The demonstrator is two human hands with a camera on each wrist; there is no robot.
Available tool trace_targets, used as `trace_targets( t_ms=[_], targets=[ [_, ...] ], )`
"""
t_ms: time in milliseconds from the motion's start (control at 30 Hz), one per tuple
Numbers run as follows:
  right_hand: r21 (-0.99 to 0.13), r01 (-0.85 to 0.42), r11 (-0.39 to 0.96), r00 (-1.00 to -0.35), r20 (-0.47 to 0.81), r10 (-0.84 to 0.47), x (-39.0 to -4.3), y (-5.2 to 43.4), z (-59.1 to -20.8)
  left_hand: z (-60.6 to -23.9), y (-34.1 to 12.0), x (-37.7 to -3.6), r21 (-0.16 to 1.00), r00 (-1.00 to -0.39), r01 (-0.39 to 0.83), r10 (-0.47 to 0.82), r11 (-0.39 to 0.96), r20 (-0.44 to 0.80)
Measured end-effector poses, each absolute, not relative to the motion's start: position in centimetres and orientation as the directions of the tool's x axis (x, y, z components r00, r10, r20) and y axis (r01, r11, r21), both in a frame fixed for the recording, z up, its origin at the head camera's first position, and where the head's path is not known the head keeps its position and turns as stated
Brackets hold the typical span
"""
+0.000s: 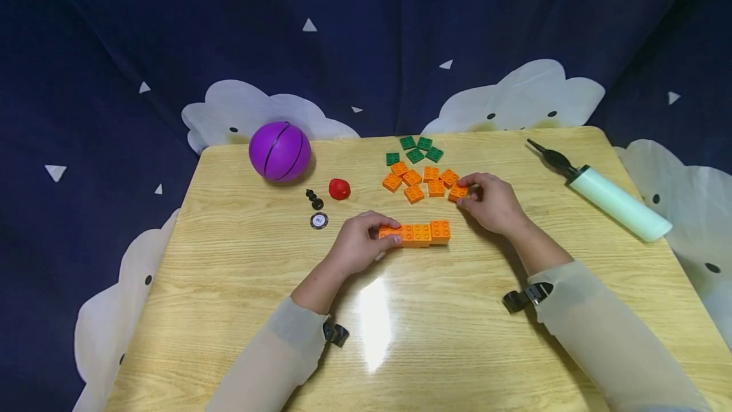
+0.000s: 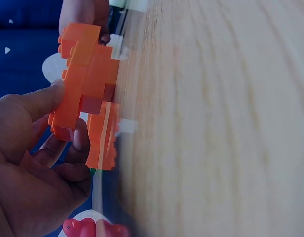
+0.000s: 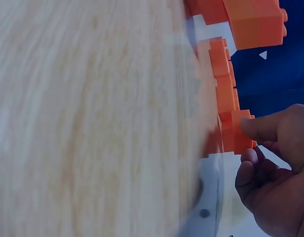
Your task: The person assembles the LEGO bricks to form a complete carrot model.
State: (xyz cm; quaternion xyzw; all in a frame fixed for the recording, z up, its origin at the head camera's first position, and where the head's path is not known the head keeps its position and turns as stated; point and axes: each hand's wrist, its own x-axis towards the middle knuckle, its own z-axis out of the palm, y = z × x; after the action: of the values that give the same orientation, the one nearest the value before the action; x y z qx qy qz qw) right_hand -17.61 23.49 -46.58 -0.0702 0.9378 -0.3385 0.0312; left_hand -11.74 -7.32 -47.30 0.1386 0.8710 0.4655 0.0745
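My left hand grips the left end of a row of joined orange toy bricks, thumb on the near side. In the left wrist view this row has bricks on two levels, its studs facing away from the tabletop. To the right and farther back, my right hand pinches a single orange brick at the right edge of a group of loose orange bricks. The right wrist view shows the thumb against that brick's side. Several green bricks lie behind the orange ones.
A purple ball sits at the back left of the wooden table. Near it are a red toy, a small black piece and a round chip. A pale green hand pump lies at the right.
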Motion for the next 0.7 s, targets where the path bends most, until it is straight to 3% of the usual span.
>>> trace_targets(
  t_ms=[700],
  targets=[
    [-0.679, -0.245, 0.692, -0.964, 0.098, -0.245, -15.7, 21.5, -43.7, -47.4, -7.3, -11.7, 0.832, -0.950, 0.170, 0.312, 0.529, -0.004]
  ],
)
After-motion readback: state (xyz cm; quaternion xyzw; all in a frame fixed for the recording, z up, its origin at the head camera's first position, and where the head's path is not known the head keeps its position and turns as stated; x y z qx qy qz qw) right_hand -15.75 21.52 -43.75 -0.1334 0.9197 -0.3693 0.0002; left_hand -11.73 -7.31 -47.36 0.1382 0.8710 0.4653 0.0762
